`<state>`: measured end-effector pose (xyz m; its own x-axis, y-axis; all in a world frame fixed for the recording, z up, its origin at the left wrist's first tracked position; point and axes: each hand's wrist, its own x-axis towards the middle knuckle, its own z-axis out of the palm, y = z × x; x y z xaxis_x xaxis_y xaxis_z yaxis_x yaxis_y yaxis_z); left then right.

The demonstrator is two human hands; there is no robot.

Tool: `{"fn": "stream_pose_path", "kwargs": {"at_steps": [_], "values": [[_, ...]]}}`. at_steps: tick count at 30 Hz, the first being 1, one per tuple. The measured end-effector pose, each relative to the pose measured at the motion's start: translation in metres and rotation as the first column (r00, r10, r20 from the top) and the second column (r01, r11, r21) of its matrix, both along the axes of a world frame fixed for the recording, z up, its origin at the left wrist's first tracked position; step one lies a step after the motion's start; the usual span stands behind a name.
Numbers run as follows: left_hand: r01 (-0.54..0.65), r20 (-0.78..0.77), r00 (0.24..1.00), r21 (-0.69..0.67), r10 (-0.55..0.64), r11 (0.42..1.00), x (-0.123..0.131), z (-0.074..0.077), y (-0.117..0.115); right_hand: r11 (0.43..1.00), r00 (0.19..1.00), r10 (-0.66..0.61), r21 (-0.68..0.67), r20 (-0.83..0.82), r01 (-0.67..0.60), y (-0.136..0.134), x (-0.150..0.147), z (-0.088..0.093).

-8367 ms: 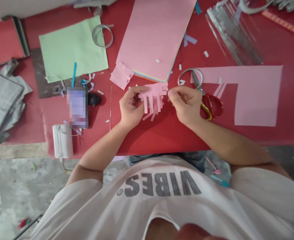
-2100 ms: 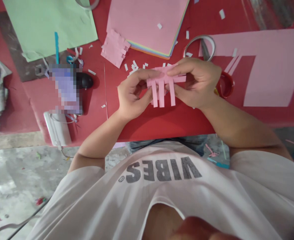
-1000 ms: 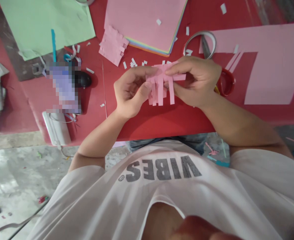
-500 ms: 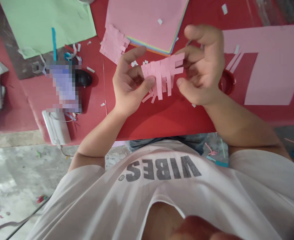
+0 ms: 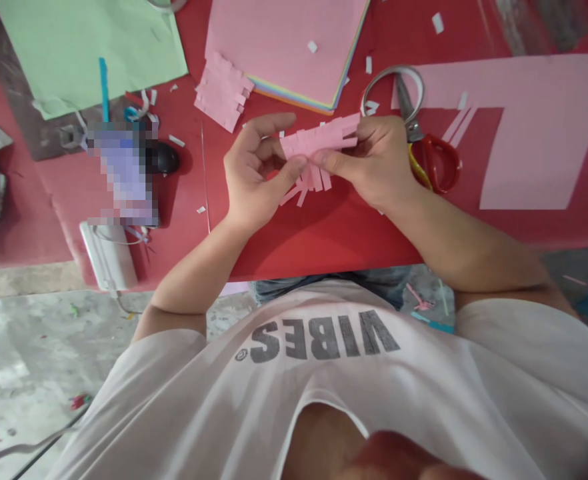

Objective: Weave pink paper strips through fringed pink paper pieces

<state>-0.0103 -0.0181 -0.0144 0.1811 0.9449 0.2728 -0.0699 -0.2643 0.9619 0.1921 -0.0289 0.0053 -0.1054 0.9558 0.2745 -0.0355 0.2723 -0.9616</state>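
Note:
A small piece of pink woven paper strips [image 5: 307, 139] is held between my two hands above the table's front part. My left hand [image 5: 257, 170] pinches its left side between thumb and fingers. On the right side, my right hand [image 5: 381, 157] is closed, its thumb pressing on the paper close to the left thumb. Loose strip ends stick out to the right and hang down below the thumbs. Most fingertips behind the paper are hidden. Scissors with red and yellow handles [image 5: 431, 159] lie just right of my right hand, beside a roll of tape [image 5: 367, 89].
A stack of coloured sheets [image 5: 279, 40] lies at the back, with a finished-looking woven pink square [image 5: 221, 93] at its corner. Pink paper with a cut-out [image 5: 539, 147] is at right. Green paper [image 5: 99, 47], a black mouse [image 5: 165, 157] and a white power bank [image 5: 109, 257] are at left.
My right hand has moved left and closed from open onto the pink woven strips. The strips that hung down at the right are folded up or covered, and the scissors and tape roll are uncovered.

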Motion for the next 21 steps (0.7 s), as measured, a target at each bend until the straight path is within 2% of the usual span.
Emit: {"fn": "stream_pose_path", "kwargs": {"at_steps": [6,9,14,21], "values": [[0.063,-0.049,0.997,0.087,-0.059,0.994,-0.003,0.003,0.000,0.995,0.998,0.038,-0.089,-0.043,-0.042,-0.011,0.006,0.024],[0.102,-0.071,0.993,0.135,-0.093,0.986,-0.004,0.005,0.001,0.993,0.996,0.067,-0.097,-0.052,-0.072,-0.011,0.006,0.023],[0.116,-0.064,0.992,0.135,-0.109,0.984,-0.004,0.002,0.005,0.990,0.997,0.072,-0.124,-0.006,-0.072,-0.007,0.004,0.021],[0.072,-0.007,0.997,0.128,-0.071,0.989,-0.006,-0.005,0.013,0.999,1.000,-0.007,-0.049,0.013,0.008,-0.009,0.005,0.029]]}}
